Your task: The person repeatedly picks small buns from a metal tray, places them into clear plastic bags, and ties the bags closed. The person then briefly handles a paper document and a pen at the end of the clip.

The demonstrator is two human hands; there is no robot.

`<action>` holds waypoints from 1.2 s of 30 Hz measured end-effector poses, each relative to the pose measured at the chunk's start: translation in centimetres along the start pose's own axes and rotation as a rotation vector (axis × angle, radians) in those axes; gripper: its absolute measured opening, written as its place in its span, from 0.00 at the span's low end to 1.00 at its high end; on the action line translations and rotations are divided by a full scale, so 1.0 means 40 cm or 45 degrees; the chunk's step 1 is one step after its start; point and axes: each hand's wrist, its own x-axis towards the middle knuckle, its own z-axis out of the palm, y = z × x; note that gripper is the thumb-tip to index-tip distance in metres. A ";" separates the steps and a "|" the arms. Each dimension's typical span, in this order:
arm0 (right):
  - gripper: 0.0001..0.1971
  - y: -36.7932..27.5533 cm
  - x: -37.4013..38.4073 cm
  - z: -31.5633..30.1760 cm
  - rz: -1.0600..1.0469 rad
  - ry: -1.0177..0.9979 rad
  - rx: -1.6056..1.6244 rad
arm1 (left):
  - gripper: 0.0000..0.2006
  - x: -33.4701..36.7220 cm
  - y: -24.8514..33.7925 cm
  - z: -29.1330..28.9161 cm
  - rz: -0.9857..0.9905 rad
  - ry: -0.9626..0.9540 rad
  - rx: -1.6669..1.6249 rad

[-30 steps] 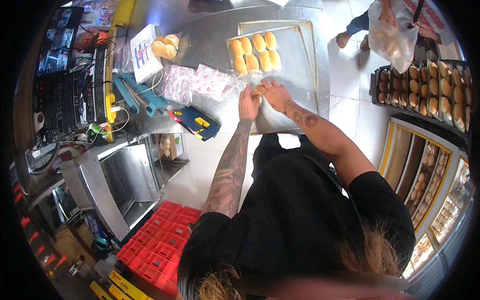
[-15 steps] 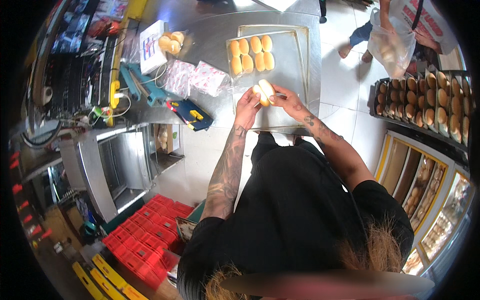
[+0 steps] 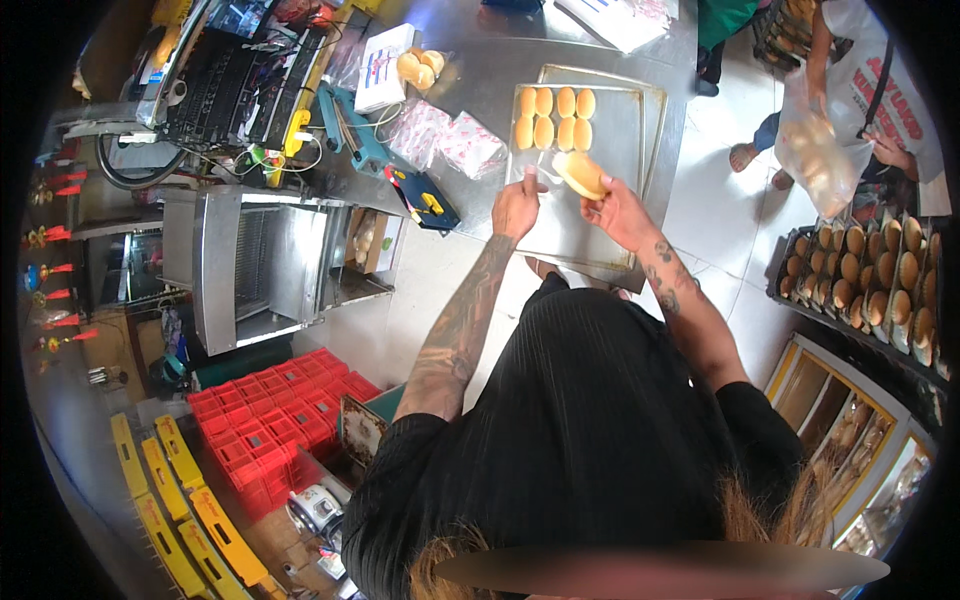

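My right hand (image 3: 620,214) pinches an oblong golden bun (image 3: 582,177) and holds it tilted above the metal baking tray (image 3: 590,235). A pale strip shows along the bun's upper left edge. To its left, my left hand (image 3: 517,207) is closed, thumb pointing up, apart from the bun. Something whitish and blurred shows beside that thumb; whether the fingers grip it is unclear. Several more oblong buns (image 3: 544,133) lie in two groups on the far part of the tray, which overlaps a second tray (image 3: 654,110).
Left of the trays lie patterned plastic packets (image 3: 470,146), a dark blue tool with yellow parts (image 3: 425,200), a teal device (image 3: 352,130) and bagged round buns (image 3: 420,68). Red crates (image 3: 270,420) stand lower left. At right, a person holds a plastic bag (image 3: 815,165) near a bread rack (image 3: 860,275).
My hands were together around the pale bun; now they have parted. The bun stays in my right hand, raised and turned. The whole view has shifted.
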 end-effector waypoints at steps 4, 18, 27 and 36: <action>0.24 0.033 0.038 0.018 0.072 -0.094 0.281 | 0.19 -0.002 0.009 0.007 0.147 0.087 0.274; 0.25 0.006 0.019 0.053 -0.914 0.175 -2.115 | 0.37 0.015 -0.052 0.039 0.627 -0.069 0.103; 0.47 0.062 0.094 0.034 -0.555 0.343 -2.705 | 0.32 -0.089 0.052 0.088 0.934 -0.319 0.054; 0.50 0.063 0.095 0.154 -0.340 0.342 -2.147 | 0.26 0.034 -0.173 0.042 -0.468 -0.313 -1.745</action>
